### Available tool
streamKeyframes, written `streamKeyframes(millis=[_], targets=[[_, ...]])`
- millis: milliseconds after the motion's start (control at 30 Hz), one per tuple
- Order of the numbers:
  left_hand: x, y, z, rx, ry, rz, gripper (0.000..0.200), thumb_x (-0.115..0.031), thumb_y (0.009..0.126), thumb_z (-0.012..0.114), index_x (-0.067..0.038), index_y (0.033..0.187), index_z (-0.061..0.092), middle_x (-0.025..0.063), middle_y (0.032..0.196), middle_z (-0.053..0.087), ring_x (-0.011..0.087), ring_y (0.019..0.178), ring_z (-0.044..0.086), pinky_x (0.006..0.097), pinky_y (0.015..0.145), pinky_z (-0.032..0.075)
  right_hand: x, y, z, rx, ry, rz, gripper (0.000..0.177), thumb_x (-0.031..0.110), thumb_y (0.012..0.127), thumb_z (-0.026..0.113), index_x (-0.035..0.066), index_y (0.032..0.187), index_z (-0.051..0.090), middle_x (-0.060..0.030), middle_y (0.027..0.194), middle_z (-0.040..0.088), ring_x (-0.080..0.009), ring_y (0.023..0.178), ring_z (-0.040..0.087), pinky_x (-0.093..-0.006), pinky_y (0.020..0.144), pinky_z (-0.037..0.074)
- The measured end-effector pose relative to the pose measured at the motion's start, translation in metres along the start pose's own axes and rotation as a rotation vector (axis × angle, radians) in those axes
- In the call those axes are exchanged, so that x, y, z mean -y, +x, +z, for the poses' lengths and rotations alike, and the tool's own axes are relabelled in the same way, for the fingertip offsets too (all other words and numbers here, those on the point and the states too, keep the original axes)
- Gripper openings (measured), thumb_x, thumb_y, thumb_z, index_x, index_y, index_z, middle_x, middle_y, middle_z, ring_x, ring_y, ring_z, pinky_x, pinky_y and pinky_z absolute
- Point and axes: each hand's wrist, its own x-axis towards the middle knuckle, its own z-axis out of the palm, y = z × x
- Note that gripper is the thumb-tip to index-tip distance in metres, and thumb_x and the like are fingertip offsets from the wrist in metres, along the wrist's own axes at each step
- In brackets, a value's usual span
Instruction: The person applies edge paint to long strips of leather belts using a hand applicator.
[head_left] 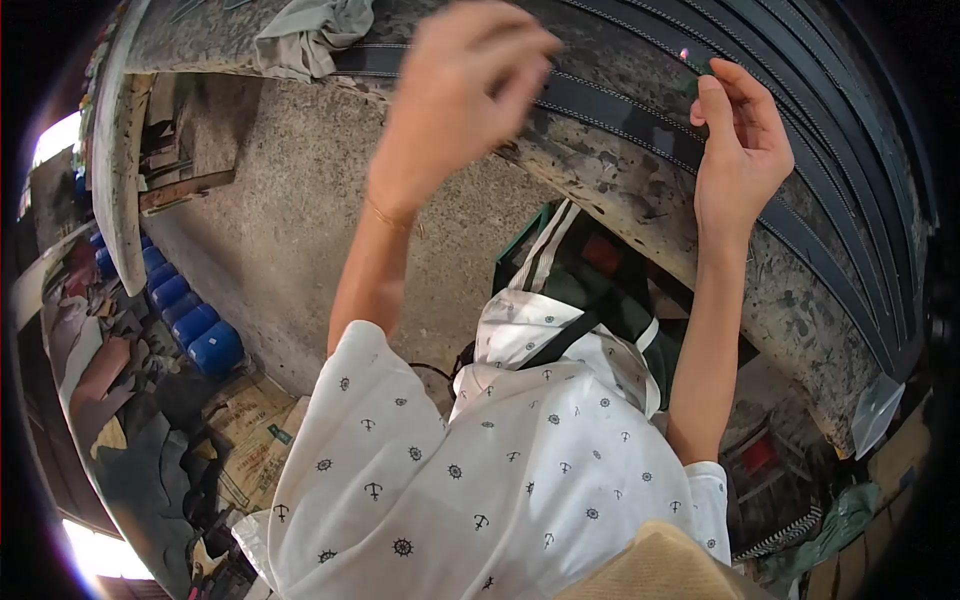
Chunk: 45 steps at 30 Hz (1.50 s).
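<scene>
Across mottled bench (pixel 785 290), long stitched straps (pixel 620 120)

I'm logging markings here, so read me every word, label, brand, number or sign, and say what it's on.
No text can be read.
Brown packaging: faint print, too blurred to read.
Blue container: pale spot, too small to tell.
White shirt: anchors and ship's wheels, no legible words.
Black straps: no legible text.

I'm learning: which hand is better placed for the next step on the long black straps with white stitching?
Probably the right hand: it pinches what looks like a small, lit green lighter near the straps. The left hand, blurred, shows none.
</scene>
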Motion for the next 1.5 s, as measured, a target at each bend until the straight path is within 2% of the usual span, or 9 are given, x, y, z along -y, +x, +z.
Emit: streamKeyframes(millis=[33, 200, 633, 700, 767, 833, 900, 1000, 1500], targets=[[-0.015, -0.004, 0.005, 0.133, -0.07, -0.052, 0.023, -0.007, 0.082, 0.076, -0.011, 0.104, 0.078, 0.0089, 0.113, 0.068, 0.0275, 0.109, 0.062, 0.0402, 0.095, 0.047, 0.0, 0.0, -0.001, -0.001, -0.008, 0.001, 0.017, 0.005, 0.094, 0.071, -0.001, 0.11, 0.073, -0.0013, 0.091, 0.069, -0.0047, 0.076, 0.061, -0.0202, 0.068, 0.052], [-0.021, -0.015, 0.024, 0.137, 0.053, 0.061, 0.032, -0.008, 0.081, 0.075, -0.016, 0.112, 0.077, 0.0061, 0.11, 0.066, 0.0276, 0.107, 0.061, 0.0433, 0.094, 0.046, -0.001, 0.0, -0.002, 0.027, 0.036, -0.011, 0.017, 0.003, 0.094, 0.071, 0.0, 0.111, 0.073, -0.001, 0.092, 0.069, -0.0042, 0.075, 0.059, -0.0195, 0.068, 0.051], [-0.022, -0.013, 0.022, 0.162, 0.007, 0.024, 0.029, -0.008, 0.083, 0.073, -0.017, 0.11, 0.076, 0.0052, 0.111, 0.065, 0.027, 0.107, 0.059, 0.0421, 0.094, 0.045, -0.001, -0.002, 0.0, 0.065, -0.026, -0.03, 0.017, 0.002, 0.094, 0.071, -0.001, 0.11, 0.073, -0.0001, 0.093, 0.068, -0.0036, 0.079, 0.06, -0.0181, 0.069, 0.049], [-0.021, -0.01, 0.018, 0.203, -0.047, -0.027, 0.026, -0.01, 0.084, 0.074, -0.015, 0.11, 0.076, 0.0058, 0.114, 0.066, 0.0271, 0.111, 0.059, 0.0407, 0.097, 0.044, 0.002, 0.0, 0.0, 0.099, -0.057, 0.006, 0.019, 0.003, 0.094, 0.071, -0.002, 0.113, 0.072, -0.001, 0.09, 0.067, -0.0068, 0.077, 0.059, -0.0209, 0.073, 0.048], [-0.001, -0.008, 0.002, -0.02, 0.18, -0.057, 0.03, -0.012, 0.079, 0.073, -0.014, 0.109, 0.072, 0.008, 0.114, 0.067, 0.0276, 0.114, 0.061, 0.0439, 0.099, 0.045, 0.006, 0.0, 0.004, 0.162, -0.088, 0.016, 0.017, 0.002, 0.092, 0.071, -0.001, 0.109, 0.074, 0.0008, 0.088, 0.067, -0.0045, 0.077, 0.058, -0.0194, 0.071, 0.047], [0.005, 0.004, -0.027, -0.121, 0.454, -0.358, 0.029, -0.012, 0.088, 0.069, -0.001, 0.115, 0.068, 0.0206, 0.126, 0.062, 0.0396, 0.121, 0.055, 0.0493, 0.106, 0.041, 0.007, -0.003, 0.006, 0.214, -0.121, 0.037, 0.014, 0.002, 0.091, 0.071, 0.0, 0.105, 0.075, 0.0026, 0.086, 0.067, -0.0022, 0.077, 0.057, -0.0178, 0.069, 0.045], [0.074, -0.029, -0.033, -0.238, 0.784, -0.367, 0.042, -0.025, 0.089, 0.071, -0.004, 0.125, 0.066, 0.0223, 0.137, 0.057, 0.0403, 0.132, 0.048, 0.0495, 0.112, 0.034, 0.003, -0.003, 0.007, 0.306, -0.225, -0.064, 0.014, 0.002, 0.088, 0.071, 0.001, 0.101, 0.076, 0.0031, 0.08, 0.066, -0.0029, 0.072, 0.053, -0.0188, 0.067, 0.044], [0.109, -0.044, -0.037, -0.09, 0.668, -0.635, 0.052, -0.039, 0.092, 0.068, -0.006, 0.133, 0.063, 0.0234, 0.143, 0.053, 0.0418, 0.136, 0.044, 0.0506, 0.115, 0.03, 0.002, -0.003, 0.009, 0.311, -0.25, -0.084, 0.013, 0.003, 0.085, 0.072, 0.001, 0.098, 0.076, 0.0018, 0.077, 0.064, -0.0052, 0.069, 0.051, -0.0205, 0.065, 0.044], [0.106, -0.046, -0.032, -0.107, 0.618, -0.645, 0.05, -0.038, 0.096, 0.063, -0.004, 0.132, 0.063, 0.0203, 0.145, 0.053, 0.0406, 0.135, 0.045, 0.0494, 0.115, 0.03, 0.01, -0.005, 0.009, 0.395, -0.373, -0.076, 0.015, -0.001, 0.089, 0.072, -0.002, 0.104, 0.076, 0.0028, 0.082, 0.061, -0.0042, 0.074, 0.05, -0.0188, 0.07, 0.041]])
